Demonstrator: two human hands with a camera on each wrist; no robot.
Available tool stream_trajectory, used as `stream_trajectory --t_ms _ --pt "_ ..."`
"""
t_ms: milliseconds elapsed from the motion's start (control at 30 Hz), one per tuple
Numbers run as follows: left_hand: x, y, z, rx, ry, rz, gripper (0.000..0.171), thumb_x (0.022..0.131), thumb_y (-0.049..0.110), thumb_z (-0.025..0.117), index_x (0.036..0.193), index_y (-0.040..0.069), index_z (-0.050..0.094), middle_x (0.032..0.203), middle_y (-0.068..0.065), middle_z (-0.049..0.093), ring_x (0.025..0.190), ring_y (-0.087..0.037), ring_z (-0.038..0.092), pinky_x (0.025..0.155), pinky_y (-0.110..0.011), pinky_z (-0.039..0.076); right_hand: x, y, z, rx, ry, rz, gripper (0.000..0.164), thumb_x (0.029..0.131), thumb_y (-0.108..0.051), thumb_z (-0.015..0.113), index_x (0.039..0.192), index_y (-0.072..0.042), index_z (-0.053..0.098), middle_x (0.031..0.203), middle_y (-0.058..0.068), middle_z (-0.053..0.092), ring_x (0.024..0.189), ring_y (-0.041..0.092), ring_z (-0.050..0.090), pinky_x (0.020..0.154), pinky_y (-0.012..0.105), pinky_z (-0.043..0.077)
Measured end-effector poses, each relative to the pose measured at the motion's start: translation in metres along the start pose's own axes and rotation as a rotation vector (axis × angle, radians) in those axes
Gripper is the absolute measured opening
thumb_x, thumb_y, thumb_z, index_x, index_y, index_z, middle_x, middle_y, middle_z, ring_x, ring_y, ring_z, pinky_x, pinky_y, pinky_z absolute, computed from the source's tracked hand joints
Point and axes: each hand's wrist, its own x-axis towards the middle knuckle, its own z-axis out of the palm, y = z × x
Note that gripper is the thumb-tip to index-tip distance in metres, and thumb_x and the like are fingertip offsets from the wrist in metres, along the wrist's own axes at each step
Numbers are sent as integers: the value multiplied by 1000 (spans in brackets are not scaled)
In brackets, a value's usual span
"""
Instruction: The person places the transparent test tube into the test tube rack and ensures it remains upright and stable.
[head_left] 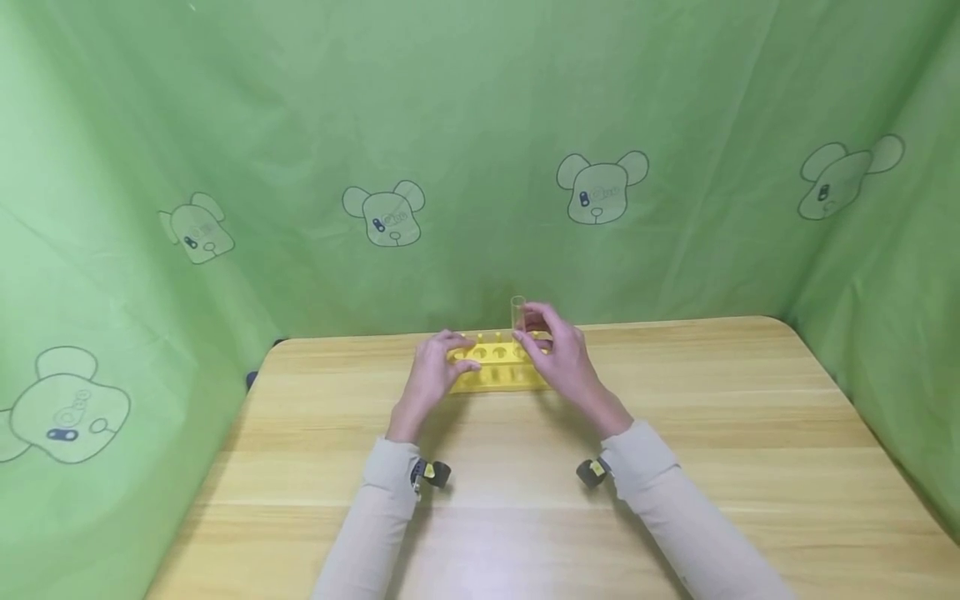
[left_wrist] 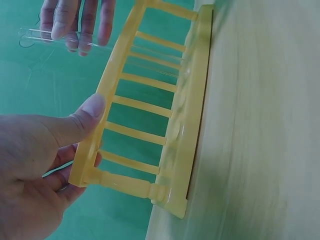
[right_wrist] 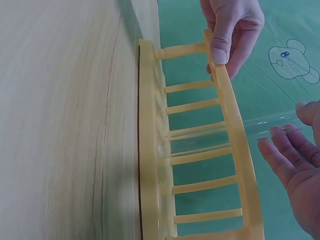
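Note:
A yellow test tube rack (head_left: pixel 491 360) stands upright near the table's back edge. My left hand (head_left: pixel 430 364) grips its left end, the thumb (left_wrist: pixel 93 106) on the near side of the top plate and the fingers behind. At the right part of the rack, my right hand (head_left: pixel 567 356) pinches a clear glass test tube (head_left: pixel 518 312) between thumb and fingers. The tube's open end rises above the rack. Its lower part (right_wrist: pixel 200 151) passes through the top plate and shows between the rack's posts, reaching down to the base.
The rack rests on a light wood-grain table (head_left: pixel 510 467). Behind and at both sides hangs a green curtain (head_left: pixel 480 125) with bear-head prints. Each wrist wears a small black camera, one at the left cuff (head_left: pixel 382 458) and one at the right cuff (head_left: pixel 641 458).

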Motion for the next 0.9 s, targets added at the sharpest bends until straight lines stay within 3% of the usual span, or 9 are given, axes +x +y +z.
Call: stream_trajectory --t_ms 267,467,733,900 --pt "3 2 -3 -2 -42 -37 43 80 17 87 120 5 74 126 -14 69 119 -31 64 109 -41 50 4 -2 -3 -20 -20 0 41 95 0 71 133 0 55 108 13 69 103 27 69 84 24 61" --pt "6 -1 -2 23 -63 -1 52 81 23 87 128 7 70 133 -13 66 124 -31 62 111 -42 47 6 -2 -9 -31 -58 20 47 96 -4 72 139 -1 52 114 13 67 108 27 67 90 24 59" --pt "1 -12 -6 13 -57 22 56 94 37 73 141 9 60 146 -11 57 136 -28 51 118 -43 39 5 -3 -25 -62 -111 25 50 101 -15 67 145 0 48 125 21 64 118 38 62 102 48 55" --pt "-5 -23 -16 23 -22 40 57 100 40 67 146 9 55 151 -11 52 140 -28 48 119 -44 37 1 -1 -39 -202 -132 5 54 104 -26 62 150 -5 46 139 18 60 129 35 56 112 52 46"
